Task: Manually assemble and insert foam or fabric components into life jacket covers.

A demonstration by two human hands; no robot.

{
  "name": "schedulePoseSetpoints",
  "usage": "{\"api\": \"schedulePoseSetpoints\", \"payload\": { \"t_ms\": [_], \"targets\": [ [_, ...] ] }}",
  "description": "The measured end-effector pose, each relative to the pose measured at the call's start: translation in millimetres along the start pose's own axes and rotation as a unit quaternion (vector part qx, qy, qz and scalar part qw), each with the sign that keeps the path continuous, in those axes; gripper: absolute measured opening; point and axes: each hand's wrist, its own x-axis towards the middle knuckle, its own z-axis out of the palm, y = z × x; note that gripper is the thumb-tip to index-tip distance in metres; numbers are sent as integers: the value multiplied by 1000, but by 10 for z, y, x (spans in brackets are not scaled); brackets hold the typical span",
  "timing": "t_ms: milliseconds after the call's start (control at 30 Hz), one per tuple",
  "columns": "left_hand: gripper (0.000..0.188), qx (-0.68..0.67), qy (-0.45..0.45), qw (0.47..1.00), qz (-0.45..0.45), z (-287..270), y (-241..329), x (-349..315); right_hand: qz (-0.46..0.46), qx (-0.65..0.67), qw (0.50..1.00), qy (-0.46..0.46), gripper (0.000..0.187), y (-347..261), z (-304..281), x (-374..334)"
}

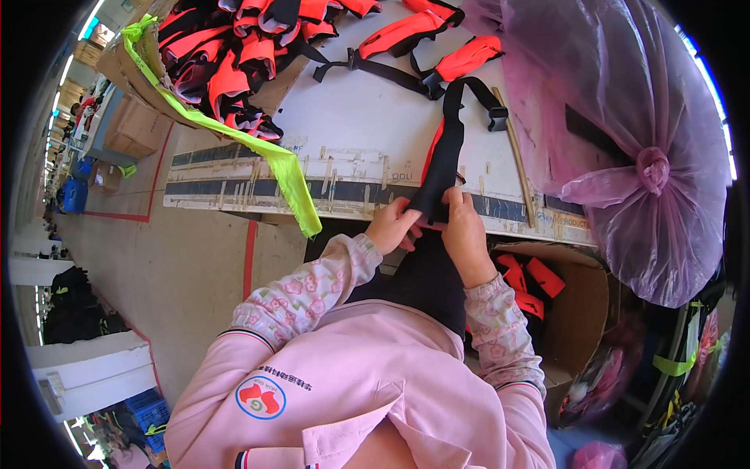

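Observation:
At the table's front edge, a black fabric belt pouch with an orange side (pixel 444 164) runs away from me, its near end between my hands. My left hand (pixel 393 227) pinches that end from the left, thumb and fingers closed on the fabric. My right hand (pixel 462 234) grips the right side of the same end, with its fingertips partly hidden. From the far end a black strap bends right to a black plastic buckle (pixel 498 119). Beyond lie two more orange pouches, one nearer (pixel 470 58) and one farther (pixel 400 33), with black straps and buckles.
A pile of orange-and-black pieces (pixel 250 55) fills the far left, beside a hanging lime-green strip (pixel 289 176). Right of the held pouch lies a thin wooden stick (pixel 514 156). A knotted pink plastic bag (pixel 625 195) bulges over the table's right; below stands an open cardboard box (pixel 582 313) holding orange pieces.

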Motion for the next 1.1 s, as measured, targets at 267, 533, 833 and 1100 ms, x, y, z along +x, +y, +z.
{"api": "schedulePoseSetpoints", "payload": {
  "t_ms": [267, 533, 833, 1100],
  "targets": [
    [20, 19, -19, 998, -61, 88, 5, 90, 22, 29, 999, -5, 36, -21, 1, -15],
    [15, -44, -15, 998, -46, 47, -163, 37, 22, -26, 999, 3, 36, -47, -25, -29],
    [37, -106, -71, 966, -223, 18, -297, -180, 19, -54, 998, -14, 31, -60, 50, -26],
    [30, -232, 17, 951, -204, 182, -382, -61, -75, -63, 995, -26, 33, -109, 99, -14]
  ]
}}
